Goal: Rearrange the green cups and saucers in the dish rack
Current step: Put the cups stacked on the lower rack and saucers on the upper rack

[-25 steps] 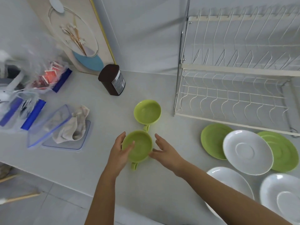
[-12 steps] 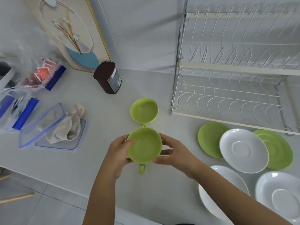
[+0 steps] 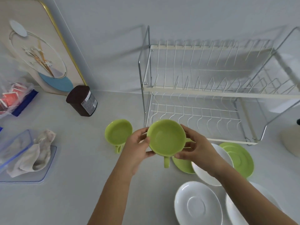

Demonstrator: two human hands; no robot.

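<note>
Both hands, the left hand [image 3: 138, 148] and the right hand [image 3: 197, 147], hold the green cup [image 3: 166, 138] by its rim above the counter [image 3: 84, 184], in front of the dish rack [image 3: 203, 93]. It looks rigid, smooth and breakable, so a two-sided grip suits it; the handle is free.

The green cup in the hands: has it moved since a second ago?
Yes. The held cup has left its spot beside the other cup, moving up and right toward the dish rack, whose lower front it now overlaps.
</note>
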